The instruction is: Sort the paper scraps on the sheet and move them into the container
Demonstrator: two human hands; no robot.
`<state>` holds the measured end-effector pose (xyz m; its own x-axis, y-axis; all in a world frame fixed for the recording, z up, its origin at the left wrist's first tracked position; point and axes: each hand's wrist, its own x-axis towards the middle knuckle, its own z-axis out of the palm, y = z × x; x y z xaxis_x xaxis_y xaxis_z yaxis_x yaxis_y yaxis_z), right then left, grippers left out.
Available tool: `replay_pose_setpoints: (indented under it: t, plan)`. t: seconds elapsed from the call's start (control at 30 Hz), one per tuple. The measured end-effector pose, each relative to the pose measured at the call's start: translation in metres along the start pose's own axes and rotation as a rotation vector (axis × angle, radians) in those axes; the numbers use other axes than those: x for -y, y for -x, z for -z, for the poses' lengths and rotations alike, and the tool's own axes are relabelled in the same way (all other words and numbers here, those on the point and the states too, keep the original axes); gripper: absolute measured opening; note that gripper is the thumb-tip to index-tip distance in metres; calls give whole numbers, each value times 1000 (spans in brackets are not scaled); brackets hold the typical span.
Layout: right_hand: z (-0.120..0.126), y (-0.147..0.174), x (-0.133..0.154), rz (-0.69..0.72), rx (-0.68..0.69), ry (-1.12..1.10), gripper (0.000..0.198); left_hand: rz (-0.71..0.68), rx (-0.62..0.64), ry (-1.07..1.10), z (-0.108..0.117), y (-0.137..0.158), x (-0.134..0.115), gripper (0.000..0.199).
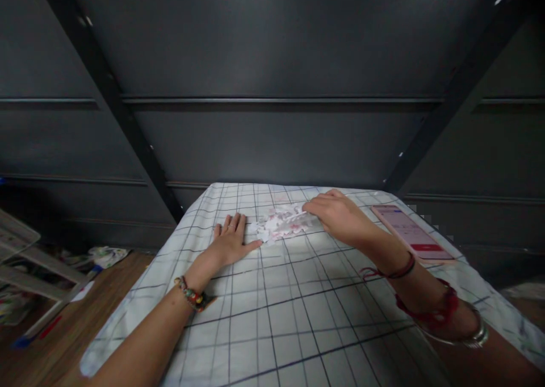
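A heap of thin white torn-looking paper [284, 221] with pinkish marks lies on a white checked cloth [281, 296]. My left hand [230, 240] rests flat on the cloth just left of the heap, fingers spread, with the thumb close to its edge. At the heap's right side, my right hand [336, 214] has its fingers pinched together on the white paper. The fingertips and the exact piece between them are partly hidden. A beaded bracelet [193, 296] circles my left wrist; red cords and a metal bangle are on my right arm.
A phone [413, 234] with a lit screen lies on the cloth to the right of my right forearm. Dark panels [272, 143] stand right behind the table. At the lower left, a ladder-like frame [46, 285] stands on the wooden floor [106, 287].
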<state>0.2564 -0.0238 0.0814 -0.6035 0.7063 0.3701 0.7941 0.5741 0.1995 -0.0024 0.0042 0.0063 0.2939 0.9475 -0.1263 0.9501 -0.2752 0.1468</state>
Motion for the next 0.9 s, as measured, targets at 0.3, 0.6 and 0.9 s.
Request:
replay_pose_setpoints:
  t: [0.3, 0.6, 0.9]
  plan:
    - [-12, 20, -3, -85, -150, 48, 36, -98, -33, 23, -1, 0, -3, 91]
    - [-4, 44, -3, -69, -193, 104, 37, -139, -32, 13, -3, -2, -4, 84]
    - [-9, 51, -5, -125, -199, 156, 34, -184, -8, -19, -3, -2, -9, 88]
